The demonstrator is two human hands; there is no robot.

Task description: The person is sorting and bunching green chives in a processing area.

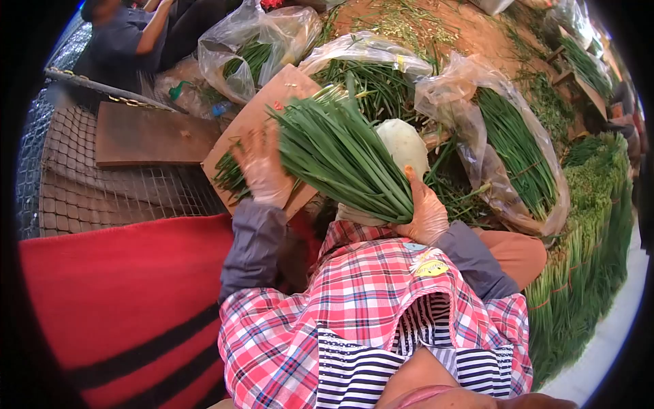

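My right hand (428,210), in a thin clear glove, is closed around one end of a bunch of green chives (344,153). The long flat leaves fan out up and to the left over a wooden board (238,136). Beside the bunch's left edge is my left hand (261,167), gloved too and blurred by motion, with its fingers spread. Some dark green leaves (231,174) lie on the board by that hand and are partly hidden by it. Behind the held bunch shows a pale rounded object (403,146) whose kind I cannot make out.
Clear plastic bags of chives stand ahead (371,85) and to the right (514,150). Tied bunches (579,273) line the far right. A red cloth with black stripes (129,273) lies left, near wire mesh (75,163) and another board (157,134). A person (122,41) sits upper left.
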